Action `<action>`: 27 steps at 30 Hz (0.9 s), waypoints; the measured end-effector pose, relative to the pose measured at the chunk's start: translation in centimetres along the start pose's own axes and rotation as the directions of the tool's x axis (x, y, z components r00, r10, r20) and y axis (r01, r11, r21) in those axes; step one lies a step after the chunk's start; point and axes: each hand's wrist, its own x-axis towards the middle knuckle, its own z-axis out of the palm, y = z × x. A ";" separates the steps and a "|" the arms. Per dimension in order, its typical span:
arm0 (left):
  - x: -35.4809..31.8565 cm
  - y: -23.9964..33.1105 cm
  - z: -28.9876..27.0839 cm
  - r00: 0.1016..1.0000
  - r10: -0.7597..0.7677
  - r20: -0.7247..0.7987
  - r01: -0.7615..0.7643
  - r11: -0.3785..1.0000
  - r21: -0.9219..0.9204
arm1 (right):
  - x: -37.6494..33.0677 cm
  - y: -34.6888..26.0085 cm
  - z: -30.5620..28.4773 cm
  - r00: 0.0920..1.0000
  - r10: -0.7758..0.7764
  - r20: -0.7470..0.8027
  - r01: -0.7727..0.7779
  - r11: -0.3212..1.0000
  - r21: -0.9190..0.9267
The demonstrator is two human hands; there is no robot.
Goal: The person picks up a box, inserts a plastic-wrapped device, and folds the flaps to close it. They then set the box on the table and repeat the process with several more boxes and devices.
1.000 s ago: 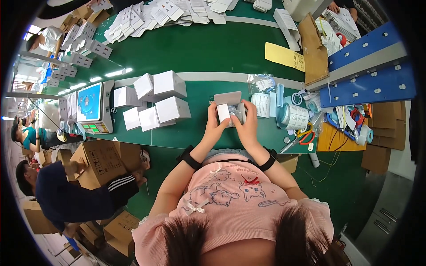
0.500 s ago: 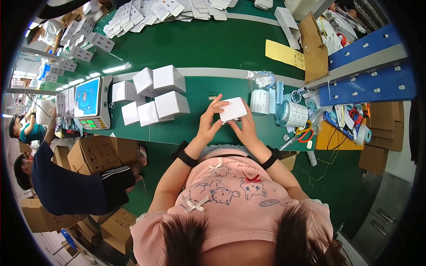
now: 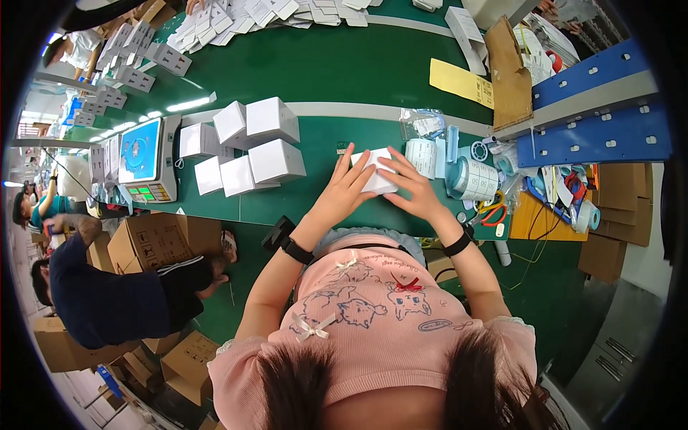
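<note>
White box [image 3: 378, 184] is under both hands on the green table [image 3: 276, 211], well right of the scale [image 3: 170, 161], past the carton cluster. Scale = landmark below.

Left hand [image 3: 342, 192]: fingers spread, laid over the box's left part. Right hand [image 3: 423, 199]: fingers also spread, over its right part. Fingertips of both close together on top. Can't tell whether either thumb presses a side; box underside hidden.

Cluster of six white cartons [image 3: 272, 122]: just right of scale, between it and the hands, grouped tight. Label roll [image 3: 421, 156]: right of scale, beyond the box. Second, bigger label roll [image 3: 476, 179]: farther right again, with scissors [image 3: 494, 213] (orange handle) just on the person's side of it. Yellow sheet [image 3: 462, 82]: far right of scale, toward the table's far side. Pile of flat white cartons [image 3: 265, 16]: past the scale, up and right, at the far edge.

Co-worker in dark top [image 3: 107, 290]: on the near side of scale, beside an open brown carton [image 3: 161, 244].
</note>
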 end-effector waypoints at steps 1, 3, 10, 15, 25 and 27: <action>0.0 0.0 0.1 0.999 0.050 -0.012 -0.048 0.992 0.120 | 0.1 0.3 0.1 1.000 -0.019 -0.006 0.019 0.999 -0.041; 0.0 -0.2 0.2 0.995 0.099 -0.020 -0.092 0.966 0.241 | 0.4 0.8 0.4 0.998 -0.064 -0.013 0.061 0.991 -0.121; -0.4 -0.2 1.3 0.964 0.237 -0.123 -0.194 0.939 0.285 | -0.1 1.6 1.8 0.973 -0.183 -0.139 0.156 0.970 -0.184; -0.9 -0.1 1.9 0.956 0.270 -0.115 -0.218 0.917 0.335 | -0.4 1.4 1.8 0.960 -0.249 -0.132 0.216 0.951 -0.222; -1.9 -0.1 2.4 0.960 0.258 -0.114 -0.229 0.949 0.216 | -1.0 1.5 0.7 0.953 -0.302 -0.022 0.293 0.938 -0.184; -1.8 -0.2 2.3 0.958 0.266 -0.105 -0.240 0.948 0.209 | -1.2 1.6 0.5 0.953 -0.302 -0.003 0.295 0.935 -0.199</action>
